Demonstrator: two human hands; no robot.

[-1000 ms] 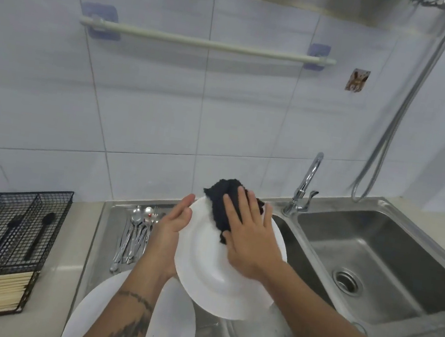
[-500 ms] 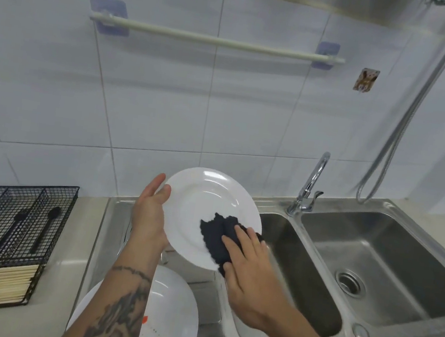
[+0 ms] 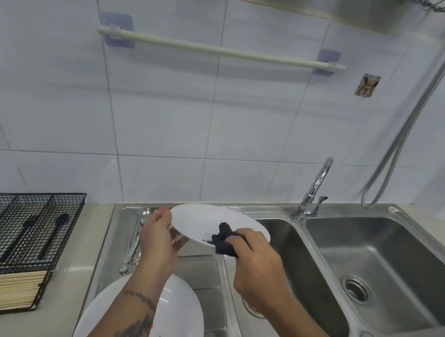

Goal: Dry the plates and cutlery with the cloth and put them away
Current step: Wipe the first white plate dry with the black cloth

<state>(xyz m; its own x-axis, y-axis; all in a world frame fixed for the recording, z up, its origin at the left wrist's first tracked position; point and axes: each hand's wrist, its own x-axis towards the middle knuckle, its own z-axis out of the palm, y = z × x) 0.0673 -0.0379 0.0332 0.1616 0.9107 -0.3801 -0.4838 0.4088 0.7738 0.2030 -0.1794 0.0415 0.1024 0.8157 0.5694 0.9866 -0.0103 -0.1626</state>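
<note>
A white plate (image 3: 202, 222) is held nearly flat above the drainboard. My left hand (image 3: 158, 240) grips its left rim. My right hand (image 3: 258, 267) is closed on a dark cloth (image 3: 224, 240) and presses it on the plate's near right edge. A second white plate (image 3: 179, 322) lies on the drainboard below, partly hidden by my left forearm. Several metal spoons (image 3: 133, 244) lie on the drainboard behind my left hand.
A black wire cutlery tray (image 3: 39, 199) with black utensils and pale chopsticks stands on the counter at left. A double steel sink (image 3: 388, 280) with a tap (image 3: 313, 192) fills the right. A towel rail (image 3: 220, 51) hangs on the tiled wall.
The plate has tipped from facing me to nearly flat. My right hand with the cloth has slid to the plate's near right edge.
</note>
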